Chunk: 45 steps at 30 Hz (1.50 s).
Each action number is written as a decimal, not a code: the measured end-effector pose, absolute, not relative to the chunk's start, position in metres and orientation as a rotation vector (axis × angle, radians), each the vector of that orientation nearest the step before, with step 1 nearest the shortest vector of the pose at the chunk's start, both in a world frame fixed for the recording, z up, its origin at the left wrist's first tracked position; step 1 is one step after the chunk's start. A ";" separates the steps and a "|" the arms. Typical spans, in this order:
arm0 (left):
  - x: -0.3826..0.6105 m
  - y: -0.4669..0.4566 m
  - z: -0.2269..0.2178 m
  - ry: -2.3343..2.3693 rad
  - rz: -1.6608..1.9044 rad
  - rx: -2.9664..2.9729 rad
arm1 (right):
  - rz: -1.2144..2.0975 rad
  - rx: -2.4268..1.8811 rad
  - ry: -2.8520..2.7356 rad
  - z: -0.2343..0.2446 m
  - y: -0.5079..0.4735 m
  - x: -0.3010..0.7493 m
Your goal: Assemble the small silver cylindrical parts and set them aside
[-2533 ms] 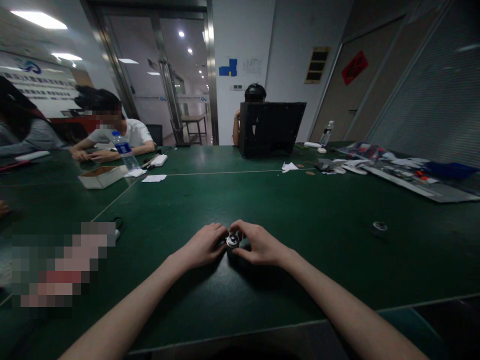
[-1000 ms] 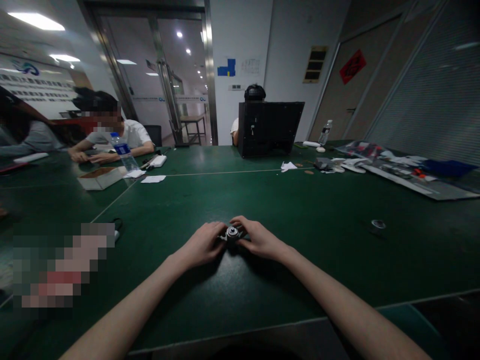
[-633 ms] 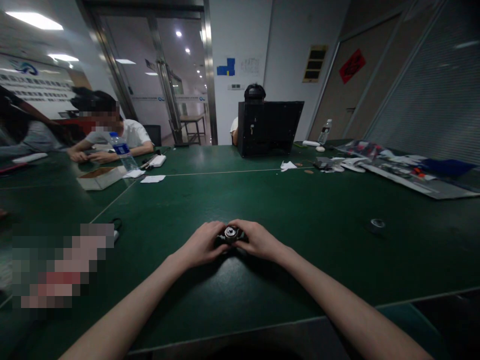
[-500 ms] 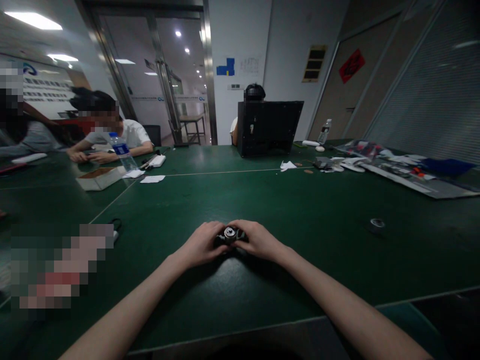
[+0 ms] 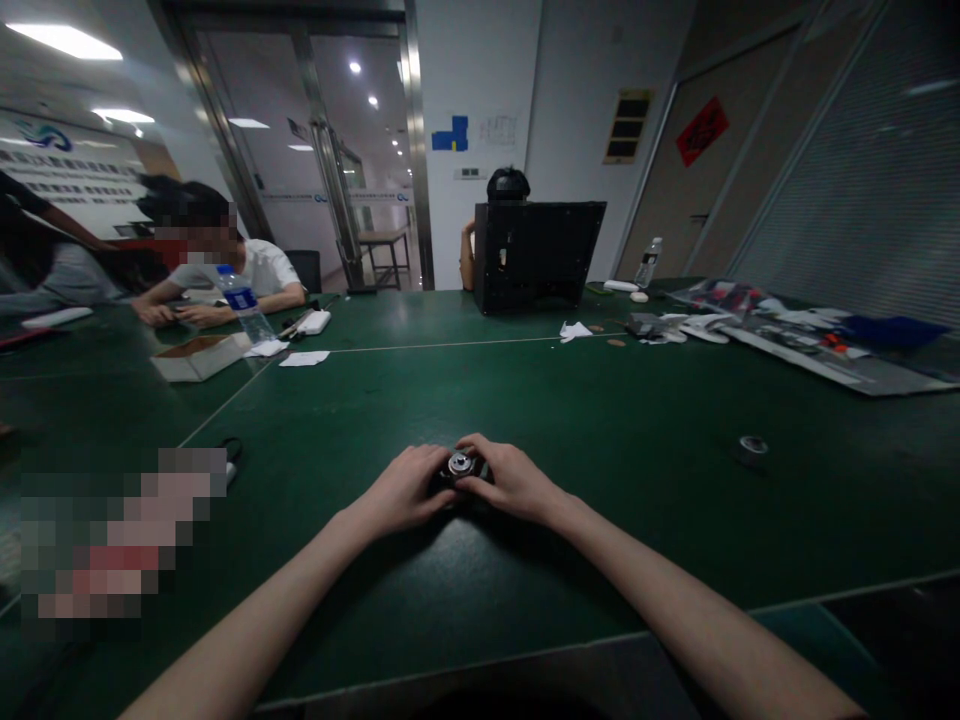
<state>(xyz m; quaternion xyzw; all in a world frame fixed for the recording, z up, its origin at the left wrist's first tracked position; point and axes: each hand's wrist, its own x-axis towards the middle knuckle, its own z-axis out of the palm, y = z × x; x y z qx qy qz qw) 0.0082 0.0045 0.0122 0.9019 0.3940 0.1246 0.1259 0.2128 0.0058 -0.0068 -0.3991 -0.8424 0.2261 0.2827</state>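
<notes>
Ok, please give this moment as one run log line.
left hand: grip on round metal part | right hand: grip on same part | below: green table | loose ring: apart, at right

Noted: dark green flat surface (image 5: 600,420), thin pale seam lines; small round metal part (image 5: 459,465), frame centre, silver over black; boxy case (image 5: 536,255), upper centre, plain black.

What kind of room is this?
Likely a shared workroom: a long green table, a person in a white shirt working there, and left hand and right hand holding a small metal part.
</notes>
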 end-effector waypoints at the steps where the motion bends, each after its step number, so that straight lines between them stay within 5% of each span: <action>1: 0.008 0.005 0.012 1.149 0.362 2.633 | 0.609 -1.073 -2.253 -0.008 0.006 0.213; 37: 0.010 0.006 0.008 1.161 0.392 2.579 | 0.582 -1.087 -2.274 -0.005 0.004 0.212; 45: 0.010 0.003 0.020 1.035 0.463 2.133 | 0.576 -0.931 -2.363 -0.004 0.005 0.219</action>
